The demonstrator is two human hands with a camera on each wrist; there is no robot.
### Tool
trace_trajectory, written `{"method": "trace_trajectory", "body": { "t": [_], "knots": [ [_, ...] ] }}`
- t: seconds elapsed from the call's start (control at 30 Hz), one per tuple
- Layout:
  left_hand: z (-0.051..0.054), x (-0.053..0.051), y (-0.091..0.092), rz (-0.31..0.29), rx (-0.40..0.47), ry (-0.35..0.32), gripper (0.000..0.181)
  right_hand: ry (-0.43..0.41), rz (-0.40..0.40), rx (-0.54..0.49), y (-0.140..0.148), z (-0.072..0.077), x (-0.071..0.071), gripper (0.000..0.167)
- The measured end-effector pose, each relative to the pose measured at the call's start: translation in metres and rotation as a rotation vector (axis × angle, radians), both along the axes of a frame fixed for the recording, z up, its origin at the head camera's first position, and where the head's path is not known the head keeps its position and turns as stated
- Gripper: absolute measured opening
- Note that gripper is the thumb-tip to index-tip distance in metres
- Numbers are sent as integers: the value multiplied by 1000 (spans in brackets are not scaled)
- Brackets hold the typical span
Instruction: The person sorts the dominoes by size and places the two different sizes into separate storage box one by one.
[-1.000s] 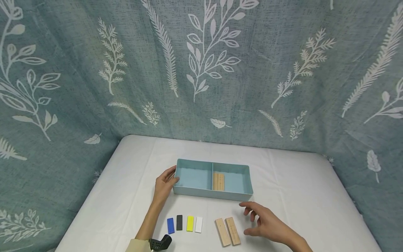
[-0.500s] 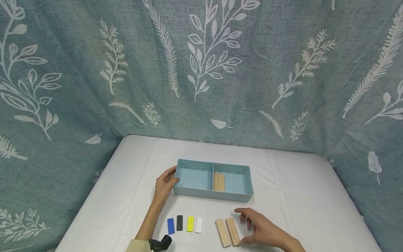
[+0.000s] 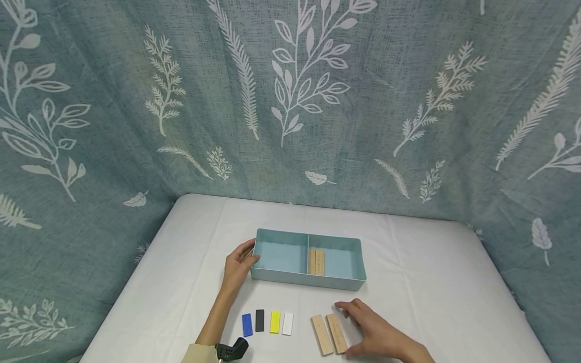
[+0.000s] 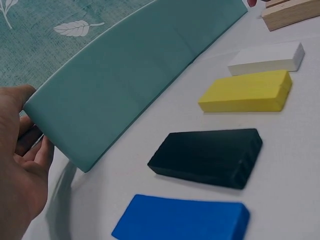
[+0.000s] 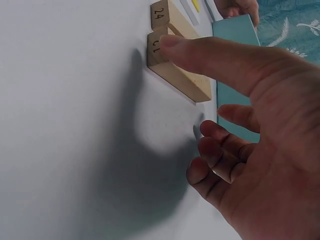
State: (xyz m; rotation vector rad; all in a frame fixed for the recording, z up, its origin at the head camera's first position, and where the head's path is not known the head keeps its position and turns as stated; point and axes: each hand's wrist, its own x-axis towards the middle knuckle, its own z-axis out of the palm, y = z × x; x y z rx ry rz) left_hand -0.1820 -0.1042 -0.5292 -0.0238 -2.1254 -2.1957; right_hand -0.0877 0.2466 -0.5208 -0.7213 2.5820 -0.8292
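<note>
My left hand (image 3: pixel 236 266) grips the left end of a teal two-compartment box (image 3: pixel 301 279), thumb over the rim and fingers outside. Two wooden blocks (image 3: pixel 316 262) stand side by side against the divider in its right compartment. In front of the box, two more wooden blocks lie on the white cloth: a left one (image 3: pixel 322 335) and a right one (image 3: pixel 337 334). My right hand (image 3: pixel 381 330) is spread beside the right block, thumb at its near end, index finger past its far end. In the right wrist view the thumb overlaps the marked block end (image 5: pixel 154 50); contact is unclear.
A row of small flat blocks lies left of the wooden pair: blue (image 3: pixel 247 325), black (image 3: pixel 259 320), yellow (image 3: pixel 275 322) and white (image 3: pixel 287 324). A patterned teal curtain (image 3: pixel 290 166) hangs behind and beside the white-covered table (image 3: pixel 431 262).
My right hand has moved left and slightly down, bringing its thumb to the near end of the right wooden block. My left hand still holds the box.
</note>
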Motion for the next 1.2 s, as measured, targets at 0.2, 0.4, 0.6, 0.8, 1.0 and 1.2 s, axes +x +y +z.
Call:
{"method": "trace_trajectory", "body": {
  "t": [0.2, 0.4, 0.6, 0.8, 1.0, 1.2],
  "knots": [
    [1, 0, 1, -4, 20, -2, 49, -28, 5, 10, -3, -2, 2, 90],
    [1, 0, 1, -3, 15, 4, 49, -30, 7, -6, -3, -3, 4, 81],
    [-1, 0, 1, 0, 2, 0, 49, -89, -28, -29, -5, -5, 5, 78],
    [-22, -10, 0, 16, 27, -6, 49, -78, -12, -96, -3, -4, 5, 77],
    [-33, -14, 0, 38, 31, 19, 48, -80, 3, -196, 0, -1, 3, 81],
    [-29, -12, 0, 34, 35, 16, 48, -7, 67, -278, 5, 4, 2, 81]
  ]
}}
